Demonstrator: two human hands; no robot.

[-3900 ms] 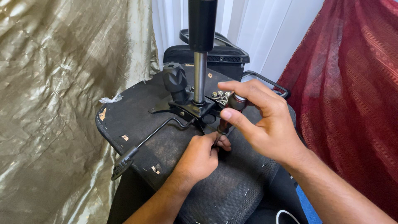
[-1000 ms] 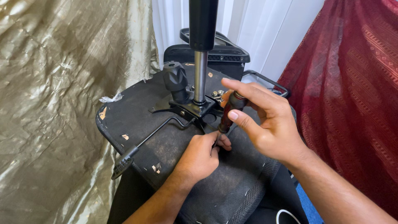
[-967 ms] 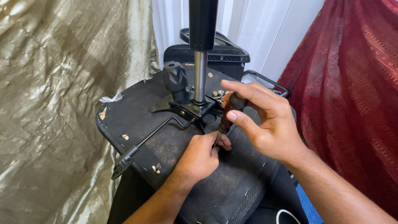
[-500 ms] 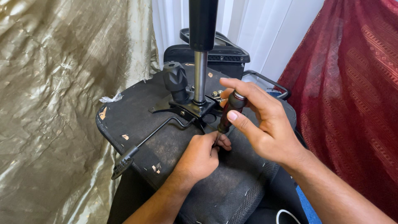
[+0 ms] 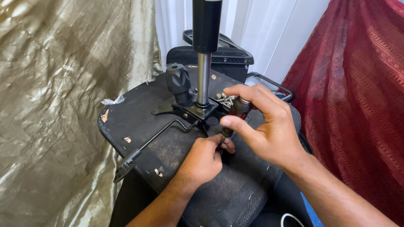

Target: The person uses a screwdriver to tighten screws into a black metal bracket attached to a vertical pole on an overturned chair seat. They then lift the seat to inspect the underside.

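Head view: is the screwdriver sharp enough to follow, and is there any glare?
Head view: the screwdriver handle is sharp in the right hand; its tip is hidden behind the left hand. Soft sheen on the gold cloth, no harsh glare; even daylight.

Scene evenly lit by soft daylight diffused through the white curtain [image 5: 269, 38]; focus sharp, shadows faint, sheen seen on the gold fabric [image 5: 54, 105].

An upturned office chair seat [image 5: 139, 126], black with small torn patches showing pale padding, carries the black metal mechanism plate [image 5: 191, 111] with its gas cylinder [image 5: 204, 80] standing upright, a black knob [image 5: 179, 82], a long lever [image 5: 155, 141], and loose screws [image 5: 225, 99] just beside the plate.
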